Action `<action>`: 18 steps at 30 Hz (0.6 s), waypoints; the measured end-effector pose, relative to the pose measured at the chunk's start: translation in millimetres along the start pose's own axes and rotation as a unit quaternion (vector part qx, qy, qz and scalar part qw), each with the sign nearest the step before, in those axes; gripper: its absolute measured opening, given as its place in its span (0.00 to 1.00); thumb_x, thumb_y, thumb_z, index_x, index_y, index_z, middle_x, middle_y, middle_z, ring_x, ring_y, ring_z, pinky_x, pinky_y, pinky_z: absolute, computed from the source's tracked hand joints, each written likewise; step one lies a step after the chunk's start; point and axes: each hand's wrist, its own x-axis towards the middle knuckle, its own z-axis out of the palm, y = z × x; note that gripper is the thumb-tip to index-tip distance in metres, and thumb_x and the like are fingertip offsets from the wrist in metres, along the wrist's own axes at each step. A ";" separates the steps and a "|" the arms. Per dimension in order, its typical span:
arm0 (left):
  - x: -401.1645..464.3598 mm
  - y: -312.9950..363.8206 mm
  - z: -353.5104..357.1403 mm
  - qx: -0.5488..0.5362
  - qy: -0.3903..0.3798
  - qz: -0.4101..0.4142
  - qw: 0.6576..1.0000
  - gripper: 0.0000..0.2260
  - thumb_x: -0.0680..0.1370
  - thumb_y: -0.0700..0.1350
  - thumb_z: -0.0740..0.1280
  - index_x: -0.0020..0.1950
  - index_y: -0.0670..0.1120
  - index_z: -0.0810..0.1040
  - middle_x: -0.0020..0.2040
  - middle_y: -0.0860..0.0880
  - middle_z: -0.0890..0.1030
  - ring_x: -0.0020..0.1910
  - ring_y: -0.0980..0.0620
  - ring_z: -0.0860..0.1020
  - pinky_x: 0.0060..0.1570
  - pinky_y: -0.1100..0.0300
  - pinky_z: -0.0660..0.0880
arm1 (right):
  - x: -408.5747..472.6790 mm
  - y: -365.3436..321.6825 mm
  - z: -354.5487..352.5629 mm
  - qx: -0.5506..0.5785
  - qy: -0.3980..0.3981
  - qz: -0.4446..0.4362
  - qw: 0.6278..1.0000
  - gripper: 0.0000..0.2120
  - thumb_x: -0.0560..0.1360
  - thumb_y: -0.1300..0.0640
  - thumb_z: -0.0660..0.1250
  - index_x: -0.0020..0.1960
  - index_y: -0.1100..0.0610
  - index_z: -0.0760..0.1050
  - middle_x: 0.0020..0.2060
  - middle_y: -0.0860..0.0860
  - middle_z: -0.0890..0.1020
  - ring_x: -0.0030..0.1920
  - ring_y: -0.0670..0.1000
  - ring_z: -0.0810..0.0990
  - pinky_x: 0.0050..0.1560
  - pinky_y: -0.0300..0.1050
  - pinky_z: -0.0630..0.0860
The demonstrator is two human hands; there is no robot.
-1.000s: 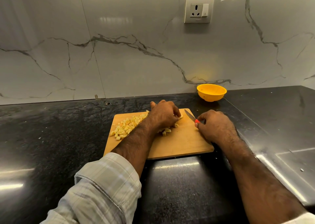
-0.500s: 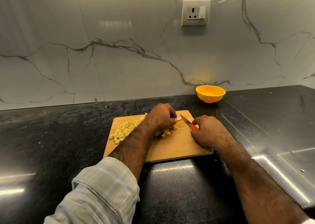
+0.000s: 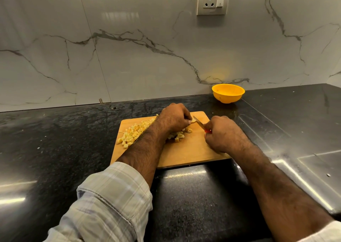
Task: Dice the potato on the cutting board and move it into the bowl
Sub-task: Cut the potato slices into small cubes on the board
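On the cutting board (image 3: 186, 153), right hand (image 3: 224, 134) grips knife (image 3: 199, 122) pointing up-left; left hand (image 3: 174, 117) pinches potato (image 3: 193, 121).

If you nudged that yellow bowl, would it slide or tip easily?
Probably slides: the bowl looks like thin plastic, seems empty, and sits on a glossy counter. Its rounded, narrowing underside suggests it might also rock or tip.

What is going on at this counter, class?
A person is dicing potato on the board. The left hand pins the last piece while the right hand grips the knife beside it. Cubes are piled on the board's left. The bowl behind holds none yet.
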 end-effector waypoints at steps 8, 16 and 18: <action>0.2 0.5 1.5 0.014 -0.008 -0.007 1.000 0.09 0.80 0.46 0.74 0.60 0.51 0.87 0.59 0.52 0.86 0.58 0.53 0.81 0.67 0.43 0.77 | 0.9 -7.2 3.7 0.003 0.059 -0.025 0.998 0.20 0.79 0.52 0.70 0.71 0.48 0.78 0.61 0.52 0.81 0.55 0.52 0.80 0.53 0.51 0.83; -0.2 -2.9 0.8 0.006 -0.021 -0.006 1.000 0.10 0.82 0.42 0.71 0.62 0.50 0.86 0.62 0.50 0.85 0.59 0.52 0.80 0.64 0.48 0.80 | -14.5 -11.0 1.0 -0.030 0.027 -0.023 0.999 0.20 0.78 0.52 0.70 0.69 0.49 0.78 0.58 0.51 0.80 0.54 0.52 0.79 0.55 0.53 0.83; -0.2 -2.9 0.6 0.003 -0.022 -0.008 1.000 0.10 0.82 0.41 0.71 0.62 0.51 0.86 0.62 0.50 0.85 0.59 0.52 0.80 0.64 0.48 0.80 | -12.4 -12.0 0.4 -0.030 0.015 -0.022 0.999 0.20 0.78 0.52 0.70 0.70 0.50 0.77 0.60 0.52 0.79 0.56 0.52 0.78 0.57 0.53 0.82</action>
